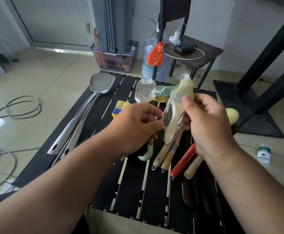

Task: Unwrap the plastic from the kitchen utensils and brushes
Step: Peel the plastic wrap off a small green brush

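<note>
At the far left of the black slatted table [132,186] lie two steel spatulas [87,107], bare of plastic, their handles toward the person. Next to them, further back, a yellow brush with a blue band [120,108] lies partly behind the left hand [134,127]. This hand has its fingers curled, and its fingertips pinch a loose edge of the clear plastic wrap [167,114]. A white curved handle [146,153] shows under this hand; I cannot tell if the hand holds it.

Between both hands stands the wrapped brush [178,108], above the table. Its long axis runs nearly upright: the pale bristle head is up and away, the wooden handle goes down toward the table. The right hand [207,125] grips it from the right side, with the thumb pressing on the wrap just below the head.

So the plastic edge is on the left side of the brush, nearest to the left hand. I think the next pull must go to the left and along the axis, while the right hand keeps the brush steady.

Behind, a wrapped green sponge [163,92] waits. Below right lie other wooden handles [164,156] and a red handle [182,159].
</note>
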